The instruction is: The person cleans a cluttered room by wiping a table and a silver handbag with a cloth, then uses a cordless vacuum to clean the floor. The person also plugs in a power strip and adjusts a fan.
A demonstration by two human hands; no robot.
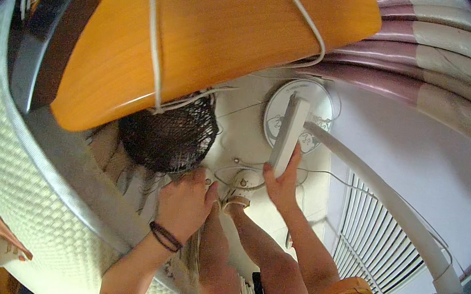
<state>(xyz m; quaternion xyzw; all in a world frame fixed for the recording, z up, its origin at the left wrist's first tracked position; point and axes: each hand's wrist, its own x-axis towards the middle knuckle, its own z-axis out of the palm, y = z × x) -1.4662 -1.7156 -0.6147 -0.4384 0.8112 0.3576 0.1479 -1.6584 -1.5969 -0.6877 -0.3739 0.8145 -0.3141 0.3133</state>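
Note:
My right hand is closed around the lower end of a long white rectangular bar, which may be a power strip. The bar is held up at a slant, in front of the round white base of a standing fan. My left hand, with a dark band on its wrist, is at the near edge of a black mesh basket. Its fingertips are hidden, so whether it grips the basket is unclear. A thin cable runs across the floor behind my right hand.
An orange wooden tabletop overhangs the basket, with white cables draped over its edge. A mattress with a mesh side borders the left. The fan's pole slants right, past a slatted vent grille. My slippered foot is on the floor.

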